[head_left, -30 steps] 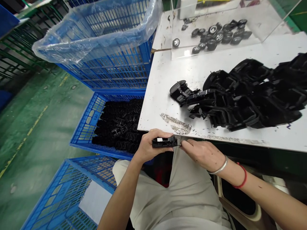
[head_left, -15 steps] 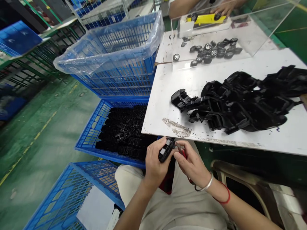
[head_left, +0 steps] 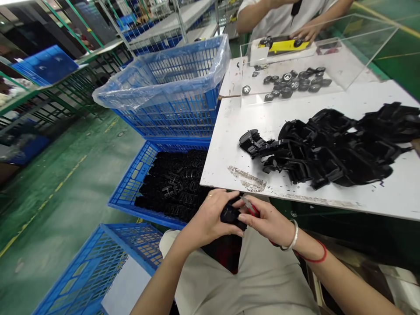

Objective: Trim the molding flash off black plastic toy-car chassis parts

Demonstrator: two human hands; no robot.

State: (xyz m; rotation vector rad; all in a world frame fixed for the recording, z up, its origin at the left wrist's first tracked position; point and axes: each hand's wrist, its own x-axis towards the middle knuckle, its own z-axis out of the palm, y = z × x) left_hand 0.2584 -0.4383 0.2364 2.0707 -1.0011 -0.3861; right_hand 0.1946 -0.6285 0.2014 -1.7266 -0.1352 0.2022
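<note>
Just below the table's near edge, over my lap, my left hand (head_left: 208, 221) curls its fingers and thumb around a black plastic toy car part (head_left: 229, 215). My right hand (head_left: 271, 222) grips a red-handled cutter (head_left: 252, 207) with a grey metal tip, close to that part. The right thumb and fingertips touch the part's right side. My fingers cover much of the part, and the cutter's handle is mostly inside my palm. On the white table (head_left: 226, 148) lies a heap of similar black parts (head_left: 321, 151).
A blue crate (head_left: 123, 192) of black parts stands left of my knees, with a plastic-lined crate (head_left: 170, 109) behind. Another blue crate (head_left: 78, 267) is lower left. Past a clear acrylic panel (head_left: 357, 65) with small wheels (head_left: 294, 84) around it, a co-worker's hand (head_left: 308, 33) touches a yellow toy car (head_left: 288, 46).
My left hand has turned the black part over, so its grey-marked face no longer shows. Both hands stay close together. The view has tilted up slightly, and the co-worker's other hand is raised.
</note>
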